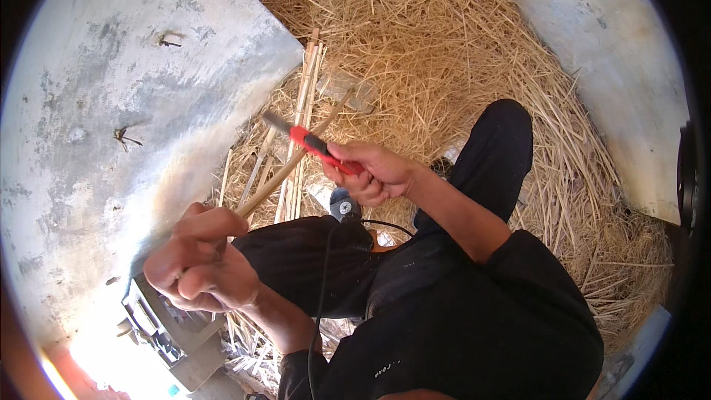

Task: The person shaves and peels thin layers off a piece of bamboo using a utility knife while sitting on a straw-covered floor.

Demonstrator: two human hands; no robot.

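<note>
A long, pale brown stick (275,181), which looks like bamboo or cane, is gripped near its lower end by my left hand (204,263), fingers curled round it. From there the stick slants away up and to the right, over the straw. My right hand (374,172) is closed round the red-and-black handle of a knife (315,142). Its short grey blade, slightly blurred, points to the upper left. In this view the knife crosses over the stick's middle; I cannot tell whether they touch.
Loose straw-like shavings (437,44) cover the floor. Several long split strips (302,115) lie beyond the stick. A pale, worn wall (141,81) stands at the left and another (607,52) at the right. A grey boxy object (174,333) sits at lower left. A dark cable (326,274) crosses my legs.
</note>
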